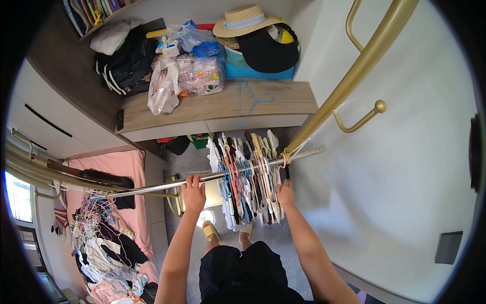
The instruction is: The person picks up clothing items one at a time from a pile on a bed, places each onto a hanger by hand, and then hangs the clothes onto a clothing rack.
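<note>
My left hand (194,193) rests on the metal clothes rail (152,188), its fingers over the bar, left of the hung garments. My right hand (286,193) is raised at the right end of the row, by a dark strip hanging below the rail; whether it grips that strip or a garment cannot be told. Between my hands hangs a tight row of clothes (246,190) on coloured hangers. A gold-coloured stand post (341,79) with curved hooks rises at the right, tied to the rail near its end.
Garments on hangers (114,250) lie heaped on a pink-covered bed (146,228) at left. Ahead, a wooden counter (182,112) holds a blue hanger (252,102), plastic-wrapped packs (201,76), a straw hat (245,19) and a black visor (267,53). A white wall stands at right.
</note>
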Demonstrator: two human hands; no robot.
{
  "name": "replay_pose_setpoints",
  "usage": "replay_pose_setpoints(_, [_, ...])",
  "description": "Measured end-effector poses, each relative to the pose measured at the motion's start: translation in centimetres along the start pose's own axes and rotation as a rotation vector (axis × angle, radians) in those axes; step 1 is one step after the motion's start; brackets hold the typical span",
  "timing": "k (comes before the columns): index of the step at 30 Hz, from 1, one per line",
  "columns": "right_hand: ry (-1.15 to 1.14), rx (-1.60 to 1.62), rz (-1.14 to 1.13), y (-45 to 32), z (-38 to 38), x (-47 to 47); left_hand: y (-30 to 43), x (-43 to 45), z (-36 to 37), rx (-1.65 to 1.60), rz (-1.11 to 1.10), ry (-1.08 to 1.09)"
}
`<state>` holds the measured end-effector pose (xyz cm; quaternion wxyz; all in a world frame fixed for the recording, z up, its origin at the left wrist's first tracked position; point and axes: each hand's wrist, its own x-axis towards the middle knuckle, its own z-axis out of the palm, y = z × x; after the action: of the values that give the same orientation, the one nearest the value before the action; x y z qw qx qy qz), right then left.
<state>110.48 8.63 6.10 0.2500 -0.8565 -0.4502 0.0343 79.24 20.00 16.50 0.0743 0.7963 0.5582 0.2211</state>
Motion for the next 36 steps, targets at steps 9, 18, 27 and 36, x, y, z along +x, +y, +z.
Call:
replay_pose_setpoints(9, [-1.191, 0.979, 0.313, -16.7, 3.9, -5.2, -1.5, -1.0, -0.4, -0.039, -0.001, 0.095])
replay_pose_setpoints(18, [-0.815, 1.435, 0.766, -20.8, 8.4, -4.1, -3.3, -1.2, -1.4, 0.044, -0.016, 0.081])
replay_pose_setpoints(27, [-0.950, 1.447, 0.843, -15.8, 1.4, -1.0, -6.3, -0.6, -2.8, 0.022, 0.006, 0.175])
replay_pose_setpoints(36, [-0.704, 1.525, 1.071, -17.5, 1.5, -0.4, -8.1, -0.5, -4.6, -0.038, 0.001, 0.059])
